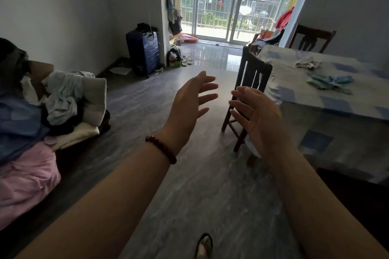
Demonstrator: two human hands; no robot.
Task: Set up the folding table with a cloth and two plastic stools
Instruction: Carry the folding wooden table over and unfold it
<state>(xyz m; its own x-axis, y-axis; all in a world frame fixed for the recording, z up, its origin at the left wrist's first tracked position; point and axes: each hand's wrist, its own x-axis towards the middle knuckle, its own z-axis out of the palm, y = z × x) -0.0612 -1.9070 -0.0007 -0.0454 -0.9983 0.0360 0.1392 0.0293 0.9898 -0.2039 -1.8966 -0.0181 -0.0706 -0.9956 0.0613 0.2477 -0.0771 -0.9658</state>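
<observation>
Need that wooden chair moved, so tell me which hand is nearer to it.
Right. The right hand is raised in front of the back of the wooden chair, overlapping it in view; the left hand hovers open further left, clear of the chair.

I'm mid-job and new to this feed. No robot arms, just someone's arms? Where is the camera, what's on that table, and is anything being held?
There is no machine: a person works bare-handed, and the single picture comes from a camera worn on their head, looking forward and down. The left hand, with a dark red bead bracelet on its wrist, and the right hand are up with fingers spread, holding nothing. At right stands a table covered with a blue-and-white checked cloth. On it lie a crumpled pale grey rag and a crumpled light blue cloth. A dark wooden chair stands beside it. No plastic stools are in view.
</observation>
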